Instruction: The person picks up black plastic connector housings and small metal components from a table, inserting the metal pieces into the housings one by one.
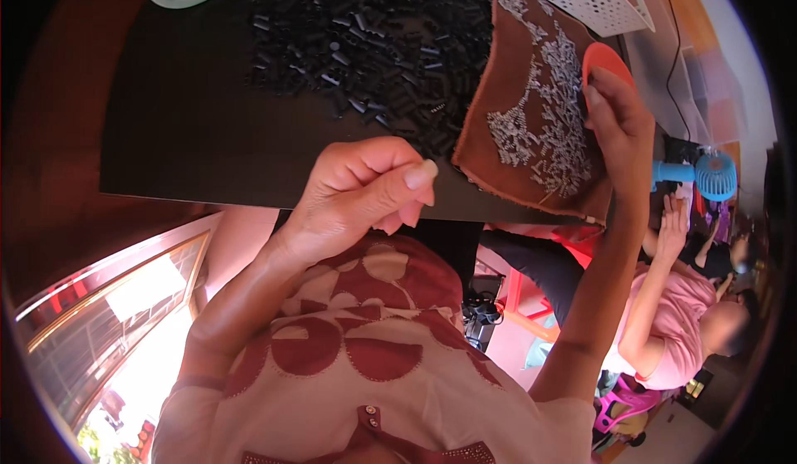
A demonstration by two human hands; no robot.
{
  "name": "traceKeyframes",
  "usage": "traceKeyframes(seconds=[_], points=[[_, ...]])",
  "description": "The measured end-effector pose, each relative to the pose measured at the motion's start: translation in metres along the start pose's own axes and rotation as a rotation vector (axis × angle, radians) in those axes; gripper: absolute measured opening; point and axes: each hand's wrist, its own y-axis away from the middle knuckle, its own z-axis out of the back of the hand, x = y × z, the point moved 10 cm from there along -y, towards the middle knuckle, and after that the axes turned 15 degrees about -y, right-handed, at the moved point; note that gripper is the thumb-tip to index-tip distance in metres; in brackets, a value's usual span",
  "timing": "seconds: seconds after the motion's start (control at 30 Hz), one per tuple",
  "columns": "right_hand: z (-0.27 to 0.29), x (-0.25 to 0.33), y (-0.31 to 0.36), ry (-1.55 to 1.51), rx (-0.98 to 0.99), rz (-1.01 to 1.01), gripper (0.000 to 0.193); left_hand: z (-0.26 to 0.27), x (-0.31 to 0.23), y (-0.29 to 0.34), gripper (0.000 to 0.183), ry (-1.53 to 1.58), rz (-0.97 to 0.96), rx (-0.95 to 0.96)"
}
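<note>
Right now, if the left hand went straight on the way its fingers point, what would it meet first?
Most likely the brown cloth with the small pale pins on it. The left hand is curled, thumb and fingertips pinched and aimed toward the cloth's near edge. Depth is unclear, so it might meet the dark tabletop first.

Warm daylight, strong fisheye bend.
Light floods in from the window [108, 315] at near left, blown out white there; the dark table [191, 124] stays dim and low in contrast. Edges curve and fall into black vignette; the near hand [365, 194] is slightly soft.
</note>
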Motion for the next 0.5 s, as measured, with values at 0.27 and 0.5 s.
traceKeyframes(seconds=[0.27,0.5], points=[[-0.154,0.077,-0.04,0.152,0.426,0.475,0.019,-0.001,0.0,-0.003,0.023,0.018,-0.032,0.041],[-0.209,0.068,-0.065,0.46,0.486,0.62,0.018,0.005,-0.006,-0.005,0.021,-0.004,-0.106,0.064]])
